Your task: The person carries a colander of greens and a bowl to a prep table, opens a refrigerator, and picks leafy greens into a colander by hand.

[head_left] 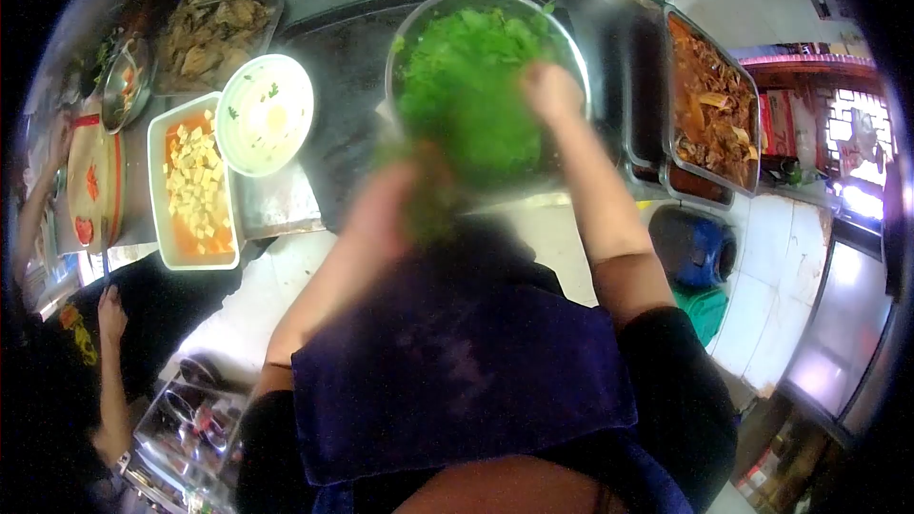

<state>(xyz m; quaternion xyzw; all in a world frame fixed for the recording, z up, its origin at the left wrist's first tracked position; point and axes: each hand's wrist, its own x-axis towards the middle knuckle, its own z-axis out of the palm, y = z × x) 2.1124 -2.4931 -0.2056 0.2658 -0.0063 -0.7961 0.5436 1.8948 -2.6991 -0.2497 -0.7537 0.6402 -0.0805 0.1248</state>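
A large metal bowl (583,62) full of chopped leafy greens (466,62) stands in front of me, and the greens are blurred in its middle. My right hand (552,95) is over the bowl's right side with its fingers curled closed; what they hold, if anything, is hidden. My left hand (386,209) is smeared by motion at the bowl's near left edge. Against its fingers hangs a blurred dark green clump (430,195), seemingly leafy greens held in that hand, outside the bowl.
Left of the bowl are a white-green colander (286,95), a white tub (236,252) of tofu cubes in reddish liquid and a tray of grey-brown food (214,33). A metal tray (678,162) of braised food stands right. Another person's arm (112,362) is at the left beside a round board (112,181).
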